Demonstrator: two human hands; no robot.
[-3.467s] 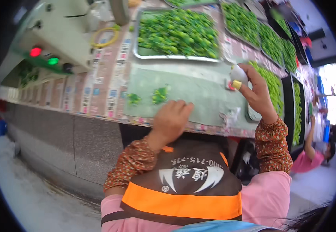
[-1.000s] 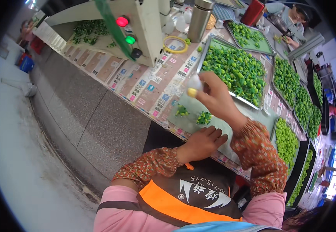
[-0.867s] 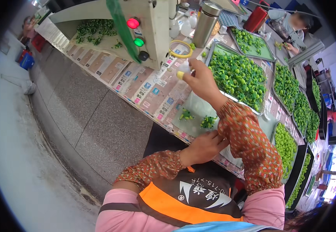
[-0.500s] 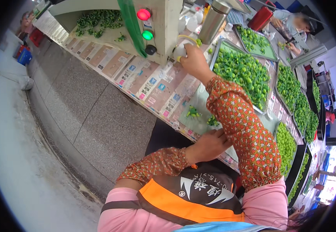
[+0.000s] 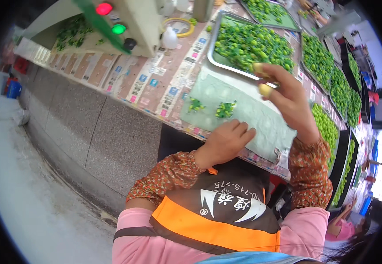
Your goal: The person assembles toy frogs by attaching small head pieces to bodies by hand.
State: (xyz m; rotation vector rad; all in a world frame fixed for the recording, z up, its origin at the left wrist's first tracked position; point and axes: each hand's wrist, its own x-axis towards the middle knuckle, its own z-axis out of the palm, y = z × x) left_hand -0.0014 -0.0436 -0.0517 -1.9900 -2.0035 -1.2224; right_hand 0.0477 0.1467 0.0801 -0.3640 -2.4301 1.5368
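Back swings our right hand [image 5: 291,100], the white bottle [image 5: 170,38] now standing near the yellow ring [image 5: 192,30], well in from the near edge of the surface [image 5: 156,90]. Heaped, the metal tray [image 5: 221,60] suggests plenty left. Right grip parted, seemingly empty, by its near edge; left hand [image 5: 224,143] curled at the green cloth's [image 5: 257,116] near edge, contents we can't tell. Two leafy clusters [image 5: 225,109] lie toward the cloth's left end, perhaps all that's done here.
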